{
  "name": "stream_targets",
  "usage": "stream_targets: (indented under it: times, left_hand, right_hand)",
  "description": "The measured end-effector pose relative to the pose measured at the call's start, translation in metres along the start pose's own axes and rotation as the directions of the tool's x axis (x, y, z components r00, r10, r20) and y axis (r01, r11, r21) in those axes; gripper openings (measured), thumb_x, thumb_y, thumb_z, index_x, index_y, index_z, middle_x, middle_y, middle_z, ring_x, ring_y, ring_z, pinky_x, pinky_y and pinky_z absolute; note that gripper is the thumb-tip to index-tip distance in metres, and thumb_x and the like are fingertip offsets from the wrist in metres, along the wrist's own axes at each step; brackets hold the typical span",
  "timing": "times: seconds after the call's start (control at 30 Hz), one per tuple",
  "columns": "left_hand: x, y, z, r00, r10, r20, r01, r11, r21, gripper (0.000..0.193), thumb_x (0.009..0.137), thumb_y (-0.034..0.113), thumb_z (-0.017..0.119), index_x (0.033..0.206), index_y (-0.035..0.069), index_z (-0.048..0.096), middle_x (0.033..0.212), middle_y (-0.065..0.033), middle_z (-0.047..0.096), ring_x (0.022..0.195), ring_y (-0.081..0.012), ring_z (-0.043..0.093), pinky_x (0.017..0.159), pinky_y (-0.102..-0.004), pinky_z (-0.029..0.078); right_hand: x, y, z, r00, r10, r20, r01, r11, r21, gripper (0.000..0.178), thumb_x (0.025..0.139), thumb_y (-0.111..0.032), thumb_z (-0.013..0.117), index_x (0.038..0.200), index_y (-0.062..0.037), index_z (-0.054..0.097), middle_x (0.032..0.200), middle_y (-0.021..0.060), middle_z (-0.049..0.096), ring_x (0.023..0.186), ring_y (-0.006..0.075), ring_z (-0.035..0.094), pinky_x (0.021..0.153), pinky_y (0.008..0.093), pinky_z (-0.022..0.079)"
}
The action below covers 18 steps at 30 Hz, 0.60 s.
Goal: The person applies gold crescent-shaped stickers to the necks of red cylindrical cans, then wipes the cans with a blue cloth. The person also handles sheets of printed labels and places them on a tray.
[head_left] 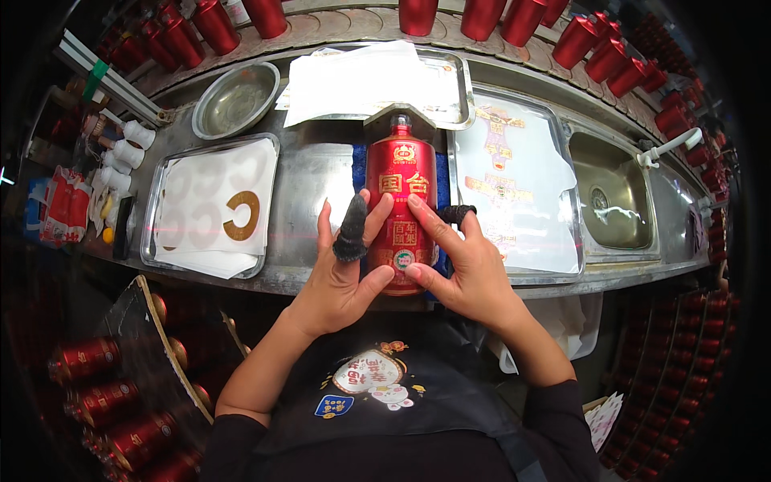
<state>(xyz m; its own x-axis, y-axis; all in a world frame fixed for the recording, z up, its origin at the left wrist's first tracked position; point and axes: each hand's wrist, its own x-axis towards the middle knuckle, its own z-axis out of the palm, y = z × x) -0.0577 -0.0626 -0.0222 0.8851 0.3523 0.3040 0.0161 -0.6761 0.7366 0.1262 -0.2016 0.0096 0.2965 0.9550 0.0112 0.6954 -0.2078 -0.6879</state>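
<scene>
A red bottle with gold lettering lies on its back, its neck pointing away from me. Under it is a blue cloth, and a grey block sits behind its neck. My left hand rests its index fingertip and thumb on the bottle's left front, fingers apart. From the other side, my right hand presses its index fingertip and thumb on the front too, fingers spread. Black covers wrap a finger on each hand. Gold decals show on the bottle between the fingertips.
Left stands a tray of sheets with a gold C-shaped decal; behind it is a metal bowl. A decal-sheet tray and a sink with a white tap are right. White sheets and red bottles line the back.
</scene>
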Motion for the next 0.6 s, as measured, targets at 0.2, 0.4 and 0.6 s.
stream_targets:
  times: [0.2, 0.4, 0.6]
  left_hand:
    - [0.0, 0.0, 0.003, 0.998, -0.045, -0.043, 0.041, 0.995, -0.09, 0.077, 0.099, 0.03, 0.057, 0.159, 0.015, 0.012, 0.164, -0.0109, 0.028, 0.154, -0.0336, 0.016, 0.117, -0.0608, -0.006]
    - [0.005, 0.004, 0.003, 1.0, 0.026, -0.001, -0.026, 0.996, 0.084, 0.082, 0.096, 0.028, 0.061, 0.159, 0.016, 0.012, 0.163, -0.0113, 0.031, 0.153, -0.0357, 0.017, 0.117, -0.0623, -0.004]
    - [0.008, 0.008, 0.0, 1.0, 0.016, 0.019, -0.018, 0.991, 0.133, 0.088, 0.092, 0.028, 0.065, 0.159, 0.012, 0.011, 0.163, -0.0123, 0.03, 0.153, -0.0373, 0.017, 0.116, -0.0629, -0.005]
  right_hand:
    - [0.007, 0.001, -0.008, 1.0, 0.02, -0.022, -0.02, 0.999, -0.041, 0.073, 0.087, -0.051, 0.07, 0.152, -0.0345, 0.042, 0.092, 0.0201, 0.048, 0.073, 0.0363, 0.06, 0.068, 0.041, 0.052]
    - [0.009, 0.007, -0.005, 0.998, 0.014, 0.066, -0.012, 1.0, -0.026, 0.084, 0.082, -0.055, 0.073, 0.154, -0.0308, 0.039, 0.088, 0.0187, 0.049, 0.077, 0.0337, 0.051, 0.072, 0.041, 0.047]
    - [0.011, 0.017, -0.004, 0.998, -0.001, 0.058, -0.002, 0.999, 0.049, 0.086, 0.083, -0.057, 0.072, 0.156, -0.0304, 0.035, 0.088, 0.0152, 0.044, 0.075, 0.0309, 0.048, 0.071, 0.0387, 0.043]
